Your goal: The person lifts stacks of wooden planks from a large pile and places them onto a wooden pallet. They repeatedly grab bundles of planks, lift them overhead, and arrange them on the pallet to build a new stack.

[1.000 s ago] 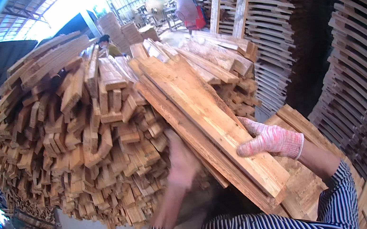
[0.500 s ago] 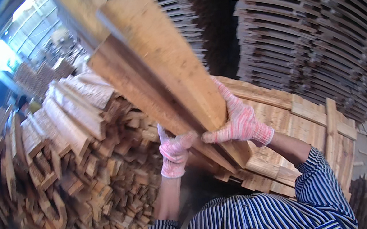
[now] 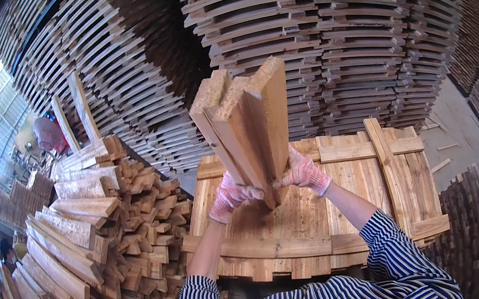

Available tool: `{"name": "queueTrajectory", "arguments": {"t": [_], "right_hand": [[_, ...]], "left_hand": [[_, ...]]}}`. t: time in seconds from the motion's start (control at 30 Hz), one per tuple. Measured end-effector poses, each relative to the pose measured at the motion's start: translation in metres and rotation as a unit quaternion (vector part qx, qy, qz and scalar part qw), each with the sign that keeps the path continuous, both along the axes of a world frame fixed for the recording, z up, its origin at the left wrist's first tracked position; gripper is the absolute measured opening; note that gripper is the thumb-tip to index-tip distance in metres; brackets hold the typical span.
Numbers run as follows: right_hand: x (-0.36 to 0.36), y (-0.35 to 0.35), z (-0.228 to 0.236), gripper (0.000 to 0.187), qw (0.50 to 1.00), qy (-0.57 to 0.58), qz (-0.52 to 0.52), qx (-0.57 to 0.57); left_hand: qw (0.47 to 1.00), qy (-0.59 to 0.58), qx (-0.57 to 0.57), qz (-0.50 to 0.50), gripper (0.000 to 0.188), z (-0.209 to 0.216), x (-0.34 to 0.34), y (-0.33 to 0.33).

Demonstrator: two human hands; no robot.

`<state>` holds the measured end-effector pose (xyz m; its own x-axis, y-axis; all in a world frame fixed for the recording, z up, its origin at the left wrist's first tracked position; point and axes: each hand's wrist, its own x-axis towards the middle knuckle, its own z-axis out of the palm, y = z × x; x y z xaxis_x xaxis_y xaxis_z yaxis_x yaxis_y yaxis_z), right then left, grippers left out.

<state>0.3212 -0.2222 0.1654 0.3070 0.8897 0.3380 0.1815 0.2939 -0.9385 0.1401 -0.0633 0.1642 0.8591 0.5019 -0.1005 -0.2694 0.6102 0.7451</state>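
Note:
I hold a bundle of three wooden planks (image 3: 248, 123) upright, their rough-cut ends pointing up. My left hand (image 3: 231, 194), in a pink-and-white knit glove, grips the bundle's lower left side. My right hand (image 3: 305, 173), gloved the same, grips the lower right side. The bundle stands above a wooden pallet (image 3: 359, 193) made of boards with cross slats, lying flat in front of me. My striped blue-and-white sleeves come in from the lower edge.
A big loose heap of short planks (image 3: 96, 235) fills the left. Tall stacks of finished pallets (image 3: 322, 36) rise behind and to the right. A person in red (image 3: 49, 134) stands far left by upright boards. Bare concrete floor (image 3: 454, 122) shows at right.
I have turned right, away from the plank heap, carrying the bundle. The planks have swung from slanting over the heap to standing upright over the pallet, now with both hands low on them.

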Motion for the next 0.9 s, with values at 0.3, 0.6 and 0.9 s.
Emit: {"name": "queueTrajectory", "arguments": {"t": [0.3,0.6,0.9], "right_hand": [[-0.002,0.003,0.029,0.123,0.989,0.125,-0.041,0.071],[-0.042,-0.038,-0.042,0.115,0.911,0.126,-0.274,-0.280],[-0.061,-0.055,-0.092,0.082,0.748,-0.254,-0.405,-0.461]], "left_hand": [[0.957,0.012,0.281,-0.062,0.041,0.058,0.027,0.014],[0.920,0.286,0.246,-0.100,0.075,0.006,0.012,-0.038],[0.909,0.373,0.178,-0.052,0.072,-0.096,-0.068,0.081]]}}
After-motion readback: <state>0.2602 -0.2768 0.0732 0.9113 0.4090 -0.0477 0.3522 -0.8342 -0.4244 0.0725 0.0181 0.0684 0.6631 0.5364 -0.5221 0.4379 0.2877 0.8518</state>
